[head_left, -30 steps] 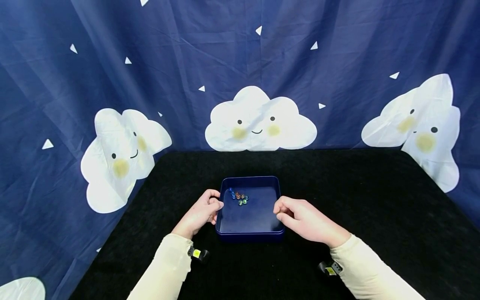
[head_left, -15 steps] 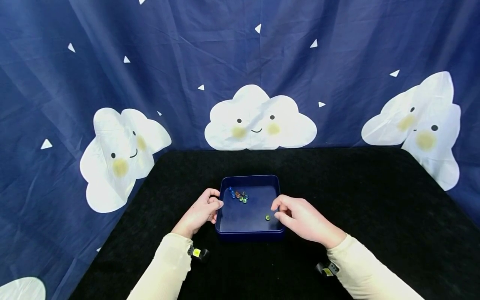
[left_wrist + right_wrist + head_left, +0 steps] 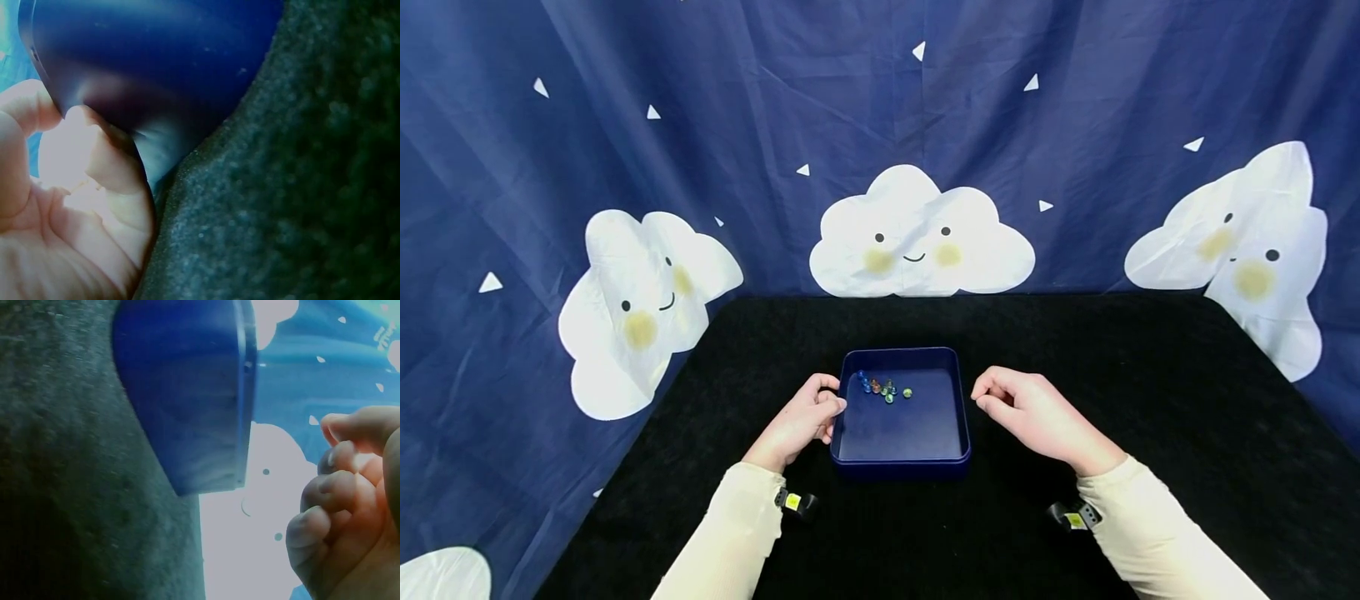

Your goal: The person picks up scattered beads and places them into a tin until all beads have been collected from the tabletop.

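Note:
A shallow dark blue tin (image 3: pixel 900 468), square with rounded corners, lies open on the black cloth. Several small glass marbles (image 3: pixel 876 387), blue, orange and green, sit bunched toward its far left corner. One green marble (image 3: pixel 907 392) lies slightly right of the bunch. My left hand (image 3: pixel 801 422) grips the tin's left wall, thumb at the rim; in the left wrist view its fingers (image 3: pixel 112 159) press the outer side. My right hand (image 3: pixel 1037 417) hovers just right of the tin, apart from it, fingers loosely curled. In the right wrist view no object shows in that hand (image 3: pixel 356 494).
Black cloth (image 3: pixel 1112 358) covers the table on all sides of the tin. Behind it hangs a blue curtain (image 3: pixel 865 100) with white smiling clouds (image 3: pixel 921 233). Each sleeved wrist carries a small dark camera (image 3: pixel 797 505).
A green marble appeared near the right hand half a second ago, then rolled away and left toward the bunch. My right hand has drawn back right, off the tin. My left hand stays put.

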The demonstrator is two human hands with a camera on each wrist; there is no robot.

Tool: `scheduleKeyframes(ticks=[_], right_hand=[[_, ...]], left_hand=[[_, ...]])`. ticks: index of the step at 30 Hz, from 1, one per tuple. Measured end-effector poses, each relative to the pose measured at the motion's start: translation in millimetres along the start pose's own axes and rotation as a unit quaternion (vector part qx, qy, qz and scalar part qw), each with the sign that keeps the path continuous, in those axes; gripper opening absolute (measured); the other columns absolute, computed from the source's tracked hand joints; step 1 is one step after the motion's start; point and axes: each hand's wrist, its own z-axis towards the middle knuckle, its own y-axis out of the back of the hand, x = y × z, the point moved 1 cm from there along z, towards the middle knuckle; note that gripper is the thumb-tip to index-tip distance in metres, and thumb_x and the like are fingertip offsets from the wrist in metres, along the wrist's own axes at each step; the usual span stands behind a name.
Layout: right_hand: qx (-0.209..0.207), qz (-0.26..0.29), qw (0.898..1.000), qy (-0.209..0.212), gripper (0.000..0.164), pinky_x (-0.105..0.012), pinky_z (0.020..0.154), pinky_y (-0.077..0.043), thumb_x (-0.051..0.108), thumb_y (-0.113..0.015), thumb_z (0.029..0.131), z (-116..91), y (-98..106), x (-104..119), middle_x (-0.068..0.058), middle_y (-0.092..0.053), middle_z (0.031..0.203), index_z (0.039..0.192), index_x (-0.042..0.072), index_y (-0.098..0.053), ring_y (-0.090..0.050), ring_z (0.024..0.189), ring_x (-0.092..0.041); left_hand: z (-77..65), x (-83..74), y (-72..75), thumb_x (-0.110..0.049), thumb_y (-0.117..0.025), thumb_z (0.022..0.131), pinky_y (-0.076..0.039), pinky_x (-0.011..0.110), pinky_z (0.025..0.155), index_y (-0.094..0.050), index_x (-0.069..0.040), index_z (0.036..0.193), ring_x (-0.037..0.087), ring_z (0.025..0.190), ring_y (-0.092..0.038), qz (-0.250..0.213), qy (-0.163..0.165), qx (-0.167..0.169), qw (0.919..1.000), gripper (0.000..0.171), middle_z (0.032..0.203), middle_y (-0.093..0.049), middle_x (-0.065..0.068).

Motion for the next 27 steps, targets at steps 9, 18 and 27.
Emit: scheduleKeyframes(ticks=[9, 18, 27], right_hand=[[-0.03, -0.036, 0.999, -0.007, 0.017, -0.028, 0.062, -0.044, 0.012, -0.067, 0.096, 0.7, 26.1, -0.9, 0.012, -0.046, 0.065, 0.097, 0.03, -0.066, -0.046, 0.058, -0.007], [-0.079, -0.084, 0.993, -0.005, 0.01, -0.028, 0.06, -0.04, 0.018, -0.066, 0.099, -7.0, 54.2, -1.8, 0.012, -0.044, 0.066, 0.098, 0.028, -0.067, -0.045, 0.059, -0.008], [-0.139, -0.088, 0.986, -0.029, 0.006, -0.023, 0.063, -0.038, 0.02, -0.066, 0.099, -13.2, 81.4, -3.2, 0.007, -0.059, 0.075, 0.101, 0.023, -0.07, -0.051, 0.068, -0.011]], left_hand=[[1.9, -2.6, -1.0, -0.006, -0.056, 0.094, -0.048, 0.025, 0.051, -0.037, 0.001, 0.132, 0.016, 0.057, -0.049, -0.005, -0.002, -0.002, 1.0, 0.042, 0.085, -0.051, 0.011], [2.8, 1.3, -3.5, -0.008, -0.058, 0.094, -0.049, 0.028, 0.052, -0.042, 0.001, 0.131, 0.017, 0.059, -0.051, 0.037, -0.019, -0.018, 0.999, 0.041, 0.083, -0.053, 0.011], [-3.7, -3.9, 0.3, -0.01, -0.065, 0.093, -0.053, 0.033, 0.08, -0.049, -0.002, 0.135, 0.024, 0.096, -0.06, 0.114, -0.073, -0.127, 0.9826, 0.045, 0.117, -0.06, 0.016]])
